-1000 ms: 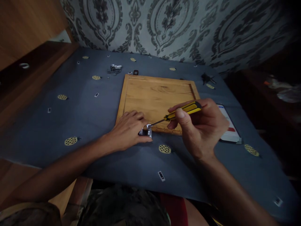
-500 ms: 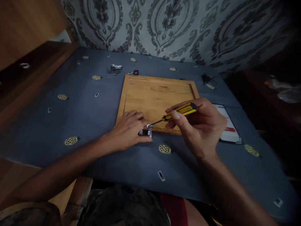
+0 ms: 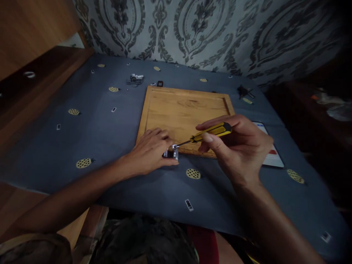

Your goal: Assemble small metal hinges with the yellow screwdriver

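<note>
My left hand (image 3: 150,150) rests on the blue cloth at the near left corner of a wooden board (image 3: 187,110), its fingers closed round a small metal part (image 3: 172,153) that sits against the board's edge. My right hand (image 3: 240,148) grips a yellow-and-black screwdriver (image 3: 211,132) in its fingers. The screwdriver's thin shaft slants down to the left and its tip meets the top of the metal part.
A phone (image 3: 271,154) with a lit screen lies right of the board, partly under my right hand. Small metal bits (image 3: 135,78) lie at the back left, and a dark object (image 3: 243,91) at the back right. A wooden ledge (image 3: 35,84) runs along the left; patterned wall behind.
My right hand turned the screwdriver handle slightly between its fingers. The view shifted a little. The left hand and metal part stayed put.
</note>
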{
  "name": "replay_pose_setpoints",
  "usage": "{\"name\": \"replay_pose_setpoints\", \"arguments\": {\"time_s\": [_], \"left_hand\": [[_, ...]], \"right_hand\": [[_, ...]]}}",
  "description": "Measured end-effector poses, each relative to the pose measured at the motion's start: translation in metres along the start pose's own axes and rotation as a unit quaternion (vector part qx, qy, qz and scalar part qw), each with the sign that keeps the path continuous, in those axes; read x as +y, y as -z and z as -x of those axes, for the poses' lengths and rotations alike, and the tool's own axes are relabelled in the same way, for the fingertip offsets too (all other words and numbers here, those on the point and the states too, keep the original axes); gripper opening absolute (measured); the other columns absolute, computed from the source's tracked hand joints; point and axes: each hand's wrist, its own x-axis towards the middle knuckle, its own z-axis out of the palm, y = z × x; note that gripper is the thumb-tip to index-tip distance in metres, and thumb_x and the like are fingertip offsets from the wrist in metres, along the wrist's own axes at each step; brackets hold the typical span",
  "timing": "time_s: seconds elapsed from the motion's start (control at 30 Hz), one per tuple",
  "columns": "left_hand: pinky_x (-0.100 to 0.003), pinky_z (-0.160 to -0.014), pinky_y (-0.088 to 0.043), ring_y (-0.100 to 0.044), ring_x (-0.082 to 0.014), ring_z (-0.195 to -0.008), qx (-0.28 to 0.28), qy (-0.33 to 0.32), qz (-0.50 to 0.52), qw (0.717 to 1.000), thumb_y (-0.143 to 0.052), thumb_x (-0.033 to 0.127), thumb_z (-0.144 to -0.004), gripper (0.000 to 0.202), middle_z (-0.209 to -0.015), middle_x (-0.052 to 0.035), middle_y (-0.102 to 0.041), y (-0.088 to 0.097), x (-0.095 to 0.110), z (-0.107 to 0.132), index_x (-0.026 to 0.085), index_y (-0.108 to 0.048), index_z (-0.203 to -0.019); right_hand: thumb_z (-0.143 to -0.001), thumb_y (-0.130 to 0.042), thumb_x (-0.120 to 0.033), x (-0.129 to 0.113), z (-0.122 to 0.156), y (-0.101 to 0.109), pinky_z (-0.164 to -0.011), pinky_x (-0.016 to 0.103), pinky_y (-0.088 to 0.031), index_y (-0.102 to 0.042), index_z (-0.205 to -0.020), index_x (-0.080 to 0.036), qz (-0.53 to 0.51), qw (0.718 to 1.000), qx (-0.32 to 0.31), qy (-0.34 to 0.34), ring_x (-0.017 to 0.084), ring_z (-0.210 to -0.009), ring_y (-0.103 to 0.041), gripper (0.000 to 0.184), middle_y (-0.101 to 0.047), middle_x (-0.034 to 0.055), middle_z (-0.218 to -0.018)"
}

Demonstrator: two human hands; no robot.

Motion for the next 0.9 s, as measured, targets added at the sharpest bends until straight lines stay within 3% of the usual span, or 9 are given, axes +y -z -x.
{"name": "replay_pose_setpoints", "arguments": {"time_s": [0.1,0.27,0.37,0.57,0.77,0.9], "left_hand": [[-0.039,-0.091,-0.045,-0.058,-0.0269,-0.105,0.001,-0.002,-0.001,1.000,-0.075,0.050,-0.090,0.036,-0.106,-0.0069,-0.065,0.0005,0.0001,-0.0003,0.018,-0.071,-0.106],[-0.039,-0.091,-0.045,-0.059,-0.0271,-0.106,-0.010,0.002,-0.002,1.000,-0.076,0.050,-0.090,0.038,-0.106,-0.0077,-0.065,0.0017,0.0005,0.0000,0.016,-0.070,-0.106],[-0.039,-0.092,-0.046,-0.059,-0.0271,-0.107,-0.007,0.001,-0.001,1.000,-0.076,0.049,-0.090,0.037,-0.108,-0.0076,-0.066,0.0019,0.0008,0.0001,0.017,-0.070,-0.107],[-0.040,-0.091,-0.046,-0.058,-0.0276,-0.107,-0.010,0.005,-0.001,1.000,-0.075,0.049,-0.091,0.037,-0.108,-0.0081,-0.065,0.0017,0.0010,-0.0006,0.016,-0.070,-0.107],[-0.038,-0.090,-0.044,-0.058,-0.0268,-0.105,-0.004,0.002,0.012,1.000,-0.076,0.047,-0.090,0.036,-0.106,-0.0071,-0.064,0.0011,-0.0004,0.0005,0.017,-0.071,-0.109],[-0.037,-0.090,-0.044,-0.058,-0.0265,-0.105,0.005,-0.004,0.017,1.000,-0.075,0.047,-0.091,0.035,-0.106,-0.0068,-0.064,0.0004,-0.0010,0.0009,0.018,-0.070,-0.109]], "right_hand": [[-0.077,-0.088,-0.042,0.0001,0.0013,0.0002,-0.044,0.028,-0.060,-0.070,-0.079,-0.027,-0.012,1.000,-0.002,-0.017,0.014,-0.054,-0.065,0.024,-0.074,0.0003,-0.081],[-0.086,-0.080,-0.041,-0.0003,0.0020,0.0044,-0.052,0.027,-0.062,-0.077,-0.103,-0.026,-0.009,0.999,-0.046,-0.020,0.011,-0.055,-0.068,0.023,-0.076,0.0012,-0.093],[-0.086,-0.082,-0.037,-0.0006,0.0008,0.0051,-0.050,0.028,-0.061,-0.078,-0.096,-0.026,-0.001,0.999,-0.053,-0.004,0.011,-0.053,-0.067,0.016,-0.076,0.0012,-0.093],[-0.074,-0.091,-0.039,0.0031,0.0003,-0.0007,-0.040,0.027,-0.055,-0.066,-0.072,-0.027,0.026,0.999,0.018,0.029,0.014,-0.055,-0.060,0.028,-0.066,-0.0002,-0.073],[-0.088,-0.078,-0.039,0.0039,0.0050,-0.0035,-0.042,0.025,-0.055,-0.062,-0.084,-0.026,0.022,0.987,0.122,0.097,0.012,-0.053,-0.062,0.021,-0.066,-0.0004,-0.078],[-0.090,-0.076,-0.035,0.0030,0.0054,-0.0022,-0.044,0.025,-0.054,-0.062,-0.084,-0.026,0.020,0.992,0.099,0.072,0.012,-0.051,-0.064,0.017,-0.066,-0.0016,-0.074]]}}
